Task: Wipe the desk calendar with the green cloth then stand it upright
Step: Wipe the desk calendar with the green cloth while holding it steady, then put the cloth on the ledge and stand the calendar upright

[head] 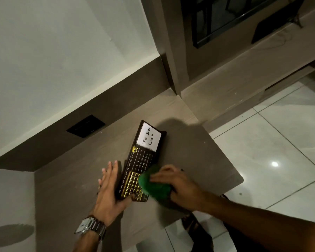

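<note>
Green cloth (154,184), bunched in the gripping right hand (178,188), rubs the flat black desk calendar (139,160) mid-tabletop (71,179), and a hard stroke toward 3 o'clock could skid it off, since the open left hand (108,188) only braces its 9 o'clock edge.

Pale wall (53,51), brown desk (71,188), glossy white tiled floor (280,142), dark window (225,19), dim light
</note>
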The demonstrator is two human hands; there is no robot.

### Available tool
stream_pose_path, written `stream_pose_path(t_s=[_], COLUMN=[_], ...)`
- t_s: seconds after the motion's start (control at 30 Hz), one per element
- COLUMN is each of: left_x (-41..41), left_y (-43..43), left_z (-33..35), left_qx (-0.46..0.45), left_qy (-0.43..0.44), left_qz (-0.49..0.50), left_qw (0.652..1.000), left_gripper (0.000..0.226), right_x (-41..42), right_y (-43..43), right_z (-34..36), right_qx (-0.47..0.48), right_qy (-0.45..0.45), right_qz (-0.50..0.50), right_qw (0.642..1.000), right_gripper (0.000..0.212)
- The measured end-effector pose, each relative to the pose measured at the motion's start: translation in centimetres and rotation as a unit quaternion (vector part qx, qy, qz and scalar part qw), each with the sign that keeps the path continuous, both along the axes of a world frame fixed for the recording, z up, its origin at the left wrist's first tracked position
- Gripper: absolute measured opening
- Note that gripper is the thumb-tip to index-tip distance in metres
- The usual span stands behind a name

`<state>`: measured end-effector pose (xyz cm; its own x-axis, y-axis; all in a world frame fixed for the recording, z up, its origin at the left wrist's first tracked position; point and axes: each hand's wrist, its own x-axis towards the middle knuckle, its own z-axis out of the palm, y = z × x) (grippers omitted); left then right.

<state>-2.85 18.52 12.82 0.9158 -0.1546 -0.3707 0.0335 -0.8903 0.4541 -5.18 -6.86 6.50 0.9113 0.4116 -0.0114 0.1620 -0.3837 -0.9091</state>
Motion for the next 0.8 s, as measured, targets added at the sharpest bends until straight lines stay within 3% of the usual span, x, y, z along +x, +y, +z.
stream_pose_path(t_s=[0.1, 0.27, 0.43, 0.6, 0.8], left_x=[1.7, 5.0, 6.2, 4.9, 4.2], left_y=[-1.0, -9.6, -18.4, -19.6, -19.4], left_z=[1.3, 1.0, -4.8, -12.1, -14.8], left_qx=[0.017, 0.047, 0.058, 0.120, 0.161], left_qy=[-0.070, -0.224, -0.201, -0.115, -0.130], left_qz=[0.003, -0.076, -0.167, -0.213, -0.213], left_qw=[0.997, 0.970, 0.964, 0.963, 0.955], left_gripper=[0.114, 0.083, 0.077, 0.086, 0.088], right_x=[3.4, 9.2, 12.8, 16.4, 19.2], right_y=[-3.2, -9.9, -14.8, -16.8, -16.9], right_z=[0.8, -0.4, -3.4, -6.7, -10.2], right_qx=[0.057, 0.022, -0.082, -0.257, -0.437], right_qy=[0.003, 0.000, -0.021, -0.047, -0.098], right_qz=[-0.123, -0.285, -0.330, -0.263, -0.075], right_qw=[0.991, 0.958, 0.940, 0.929, 0.891], right_gripper=[0.062, 0.063, 0.063, 0.071, 0.087])
